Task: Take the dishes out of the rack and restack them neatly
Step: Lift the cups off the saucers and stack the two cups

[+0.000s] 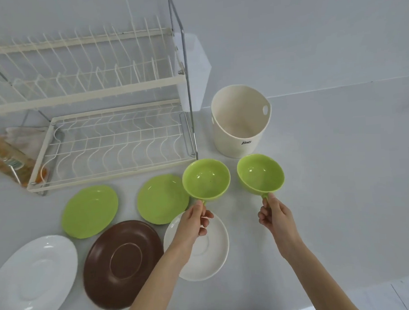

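My left hand grips the handle of a green cup, held above the table just right of the rack's front corner. My right hand grips the handle of a second green cup, level with the first. Both cups are upright with nothing in them. The two-tier white wire rack holds no dishes. On the table lie two green saucers, a brown plate, a cream saucer partly under my left arm, and a white plate.
A cream plastic bucket stands right of the rack, just behind the right cup. A cloth and an orange packet lie at the rack's left end. A pale wall rises behind the white table.
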{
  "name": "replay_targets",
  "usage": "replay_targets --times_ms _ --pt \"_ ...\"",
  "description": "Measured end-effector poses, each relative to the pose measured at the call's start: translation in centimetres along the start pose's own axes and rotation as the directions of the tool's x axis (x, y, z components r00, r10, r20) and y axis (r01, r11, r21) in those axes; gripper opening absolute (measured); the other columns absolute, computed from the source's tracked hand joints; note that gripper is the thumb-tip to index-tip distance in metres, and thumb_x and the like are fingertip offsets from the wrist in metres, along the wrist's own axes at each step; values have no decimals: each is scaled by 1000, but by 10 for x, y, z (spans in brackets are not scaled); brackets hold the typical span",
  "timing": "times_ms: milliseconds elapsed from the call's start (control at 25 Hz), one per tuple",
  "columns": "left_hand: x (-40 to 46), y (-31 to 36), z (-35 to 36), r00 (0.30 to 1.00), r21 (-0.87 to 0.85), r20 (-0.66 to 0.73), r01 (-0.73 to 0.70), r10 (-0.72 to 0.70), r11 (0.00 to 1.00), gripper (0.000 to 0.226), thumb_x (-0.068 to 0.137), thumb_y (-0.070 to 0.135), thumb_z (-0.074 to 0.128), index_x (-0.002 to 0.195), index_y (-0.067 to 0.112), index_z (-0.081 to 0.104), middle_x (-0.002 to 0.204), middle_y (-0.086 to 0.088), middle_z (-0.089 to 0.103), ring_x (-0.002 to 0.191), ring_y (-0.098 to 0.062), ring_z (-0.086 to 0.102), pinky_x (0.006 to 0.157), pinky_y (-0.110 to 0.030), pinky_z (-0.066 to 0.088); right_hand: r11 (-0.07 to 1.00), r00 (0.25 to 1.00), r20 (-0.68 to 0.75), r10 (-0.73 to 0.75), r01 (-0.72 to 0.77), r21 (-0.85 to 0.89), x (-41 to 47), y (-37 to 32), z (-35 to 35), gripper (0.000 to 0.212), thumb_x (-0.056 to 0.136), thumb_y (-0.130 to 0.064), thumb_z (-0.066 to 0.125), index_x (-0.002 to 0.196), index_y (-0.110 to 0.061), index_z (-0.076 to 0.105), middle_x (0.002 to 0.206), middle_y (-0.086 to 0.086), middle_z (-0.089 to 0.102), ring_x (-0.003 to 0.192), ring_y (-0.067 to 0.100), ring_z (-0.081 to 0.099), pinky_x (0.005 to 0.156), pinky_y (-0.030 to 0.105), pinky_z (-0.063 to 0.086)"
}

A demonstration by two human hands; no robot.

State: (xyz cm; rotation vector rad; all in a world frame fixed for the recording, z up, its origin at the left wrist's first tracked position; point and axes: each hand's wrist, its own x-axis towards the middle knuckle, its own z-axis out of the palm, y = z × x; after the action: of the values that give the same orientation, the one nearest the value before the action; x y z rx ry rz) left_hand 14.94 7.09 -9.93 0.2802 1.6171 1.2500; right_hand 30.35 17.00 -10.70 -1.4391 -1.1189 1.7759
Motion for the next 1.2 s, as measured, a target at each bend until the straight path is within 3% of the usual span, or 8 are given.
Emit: replay_targets --times_ms 280,440,640,840,1000,1200 --pt "14 -4 9 998 34 49 36 -38 999 33 96 29 33 66 16 40 73 1 55 42 -4 34 43 -16 22 1000 1000 -12 6 -6 -27 12 15 -15 36 95 -28 37 63 -15 42 53 -4 33 46 10 35 52 25 29" --pt "18 -4 7 994 56 96 54 -59 997 31 96 28 34 69 15 43 66 0 48 34 -3 30 37 -13 18 999 1000 -5 31 -31 -44 13 17 -15 37 95 -28 39 63 -13 51 57 0 44 51 14 40 53 27 32" --pt "19 -4 13 985 118 131 98 -113 988 30 94 32 39 75 16 55 51 4 44 32 -4 26 32 -13 19 982 996 -35 84 -88 -170 12 11 -19 32 94 -30 41 75 -18 64 66 -1 60 44 7 51 47 21 36" --pt "18 -1 18 987 130 116 96 -111 987 24 92 32 45 80 17 60 54 4 42 31 -2 26 31 -12 19 988 999 -39 28 -33 -149 8 -1 -18 32 94 -26 43 68 -15 59 73 2 61 63 12 52 58 23 39" --pt "17 1 18 992 136 85 83 -95 987 20 90 31 49 81 16 58 59 3 42 30 -1 27 32 -12 19 997 999 21 -29 30 -65 1 -13 -8 33 94 -23 42 66 -13 55 67 3 60 58 11 51 60 22 42" --pt "16 1 17 993 146 84 65 -78 987 18 90 27 49 80 16 58 60 2 43 30 -2 28 32 -12 20 979 981 134 -137 155 -133 -5 -20 12 34 95 -21 41 66 -15 57 68 -2 63 50 -2 55 52 14 43"
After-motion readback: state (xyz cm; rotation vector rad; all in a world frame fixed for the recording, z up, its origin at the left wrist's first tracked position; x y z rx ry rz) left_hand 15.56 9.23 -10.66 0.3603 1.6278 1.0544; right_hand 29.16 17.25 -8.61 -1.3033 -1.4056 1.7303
